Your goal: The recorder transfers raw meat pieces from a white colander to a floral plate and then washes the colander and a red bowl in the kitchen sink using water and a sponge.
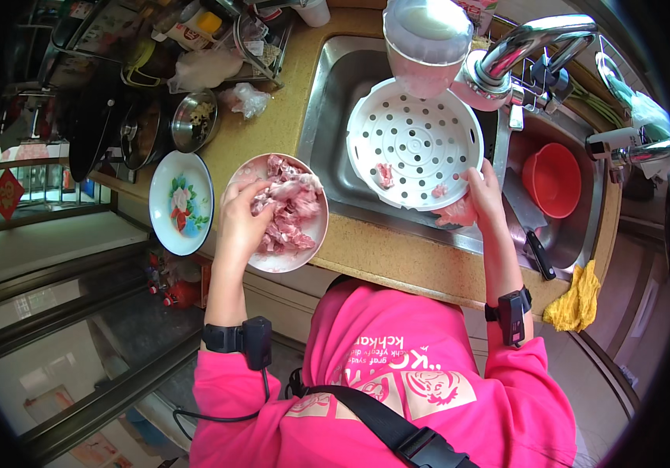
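My left hand (241, 213) reaches over the rim of a pale plate (278, 265) heaped with raw meat pieces (291, 213). Its fingers and thumb touch the meat with a gap between them; whether they grip a piece I cannot tell. Part of the heap is blurred. My right hand (486, 193) grips the near right rim of a white perforated plastic steamer tray (414, 143), tilted over the left sink basin. Two small meat scraps (385, 174) cling to the tray. More pinkish meat (456, 212) shows below its edge, beside my right fingers.
A flowered enamel plate (182, 205) overhangs the counter's left edge, near a steel bowl (194, 123). The chrome faucet (537, 44) and a translucent container (427, 44) rise behind the tray. In the right basin are a red bowl (552, 180) and a cleaver (525, 205); a yellow cloth (573, 298) hangs nearby.
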`<state>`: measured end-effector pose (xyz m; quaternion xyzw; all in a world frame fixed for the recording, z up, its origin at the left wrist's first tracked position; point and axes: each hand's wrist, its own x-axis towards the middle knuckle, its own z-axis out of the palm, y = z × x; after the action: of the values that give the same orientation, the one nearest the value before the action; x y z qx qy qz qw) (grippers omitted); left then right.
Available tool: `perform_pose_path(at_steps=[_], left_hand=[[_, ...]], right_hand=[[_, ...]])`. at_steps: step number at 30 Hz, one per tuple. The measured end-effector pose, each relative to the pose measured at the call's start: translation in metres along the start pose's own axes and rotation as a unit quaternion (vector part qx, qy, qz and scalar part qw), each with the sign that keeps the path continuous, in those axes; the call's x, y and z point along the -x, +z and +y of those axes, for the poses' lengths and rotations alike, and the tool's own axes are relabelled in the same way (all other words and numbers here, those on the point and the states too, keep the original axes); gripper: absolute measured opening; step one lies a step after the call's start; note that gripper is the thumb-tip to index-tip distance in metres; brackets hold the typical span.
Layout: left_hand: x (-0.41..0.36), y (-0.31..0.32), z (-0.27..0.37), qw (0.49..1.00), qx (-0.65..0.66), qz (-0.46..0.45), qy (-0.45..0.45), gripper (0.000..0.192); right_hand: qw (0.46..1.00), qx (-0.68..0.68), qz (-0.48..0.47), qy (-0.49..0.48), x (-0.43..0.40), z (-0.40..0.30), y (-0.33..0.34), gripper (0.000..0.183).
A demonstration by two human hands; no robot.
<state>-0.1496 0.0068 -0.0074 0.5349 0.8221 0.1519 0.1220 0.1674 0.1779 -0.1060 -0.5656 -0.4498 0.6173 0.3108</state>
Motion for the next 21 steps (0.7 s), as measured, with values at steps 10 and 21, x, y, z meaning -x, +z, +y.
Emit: perform_pose_path(at_steps=[10, 21], left_hand=[[-0.007, 0.031, 0.012, 0.986, -0.126, -0.042, 0.102, 0.010], [-0.058, 0.090, 0.117, 0.964, -0.153, -0.066, 0.206, 0.014]], right_hand=[[1.000, 0.006, 0.004, 0.002, 0.004, -0.007, 0.004, 0.042], [1.000, -0.003, -0.020, 0.005, 0.022, -0.020, 0.025, 0.041]])
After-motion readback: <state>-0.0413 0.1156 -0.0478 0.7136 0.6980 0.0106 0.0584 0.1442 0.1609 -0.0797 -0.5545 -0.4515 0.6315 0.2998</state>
